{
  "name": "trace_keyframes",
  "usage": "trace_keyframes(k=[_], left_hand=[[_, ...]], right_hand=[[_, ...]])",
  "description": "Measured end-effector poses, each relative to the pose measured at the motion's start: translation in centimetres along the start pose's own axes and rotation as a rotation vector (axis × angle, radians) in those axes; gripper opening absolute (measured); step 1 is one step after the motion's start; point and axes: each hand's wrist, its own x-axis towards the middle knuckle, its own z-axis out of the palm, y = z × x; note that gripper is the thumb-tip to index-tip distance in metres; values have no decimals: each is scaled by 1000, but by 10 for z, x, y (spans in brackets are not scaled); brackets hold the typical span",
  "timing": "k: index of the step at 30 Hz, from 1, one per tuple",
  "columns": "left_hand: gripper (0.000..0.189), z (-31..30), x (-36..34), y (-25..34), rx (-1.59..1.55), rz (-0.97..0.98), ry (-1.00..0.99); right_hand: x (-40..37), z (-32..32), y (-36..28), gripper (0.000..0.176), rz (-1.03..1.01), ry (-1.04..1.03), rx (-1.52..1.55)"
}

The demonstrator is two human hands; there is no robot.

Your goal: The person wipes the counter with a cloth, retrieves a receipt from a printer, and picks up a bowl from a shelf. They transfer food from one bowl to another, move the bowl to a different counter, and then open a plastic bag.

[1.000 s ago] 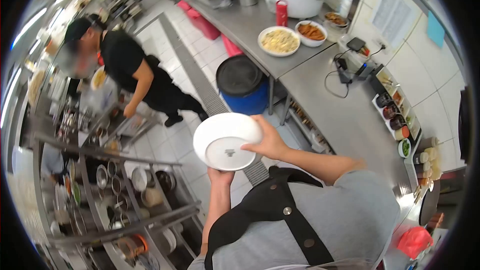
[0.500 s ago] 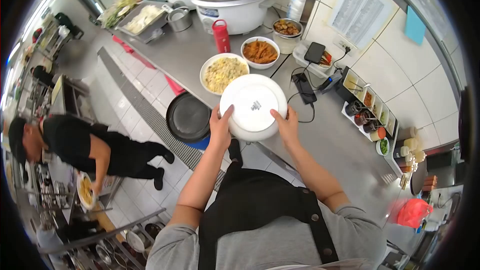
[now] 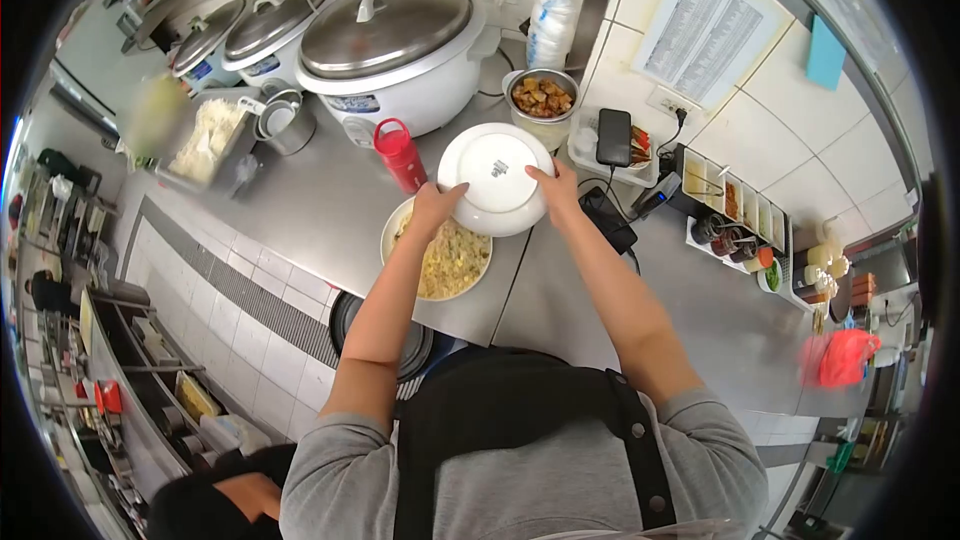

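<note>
A white round plate [image 3: 492, 195], turned upside down with a small dark mark on its base, is between my two hands. My left hand [image 3: 435, 208] grips its left rim, thumb on the base. My right hand [image 3: 557, 190] grips the right rim the same way. The bowl of orange-brown food seen earlier is hidden, apparently under the plate. Partly beneath the plate's lower left and my left forearm sits a dish of fried rice [image 3: 455, 265]. A red bottle [image 3: 400, 158] with a loop handle stands just left of the plate.
Large rice cookers [image 3: 395, 60] line the back of the steel counter [image 3: 300, 200]. Behind the plate stands a pot of browned chunks [image 3: 541, 97]. Phones and cables [image 3: 608, 215] lie to the right, before a condiment rack [image 3: 735, 202]. A co-worker's arm [image 3: 250, 493] shows at lower left.
I have moved closer to the counter, and my hands have carried the plate forward over where the orange-brown food was. The co-worker now appears at the lower left edge.
</note>
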Motion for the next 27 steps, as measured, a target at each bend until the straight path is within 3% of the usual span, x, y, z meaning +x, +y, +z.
trace_keyframes(k=[3,12,18,24,27], left_hand=[[58,-1,25,-3,119,-28,-19],[59,-1,64,-2,217,-2,-37],[58,-1,72,11,279,-1,-126],[44,-11,56,0,279,178,-23],[33,-30,15,-8,-63,262,179]], right_hand=[[20,8,6,58,107,88,-41],[45,19,7,52,243,90,66],[46,12,22,69,216,116,-50],[41,10,45,77,121,159,-105],[18,6,50,75,94,184,-153]])
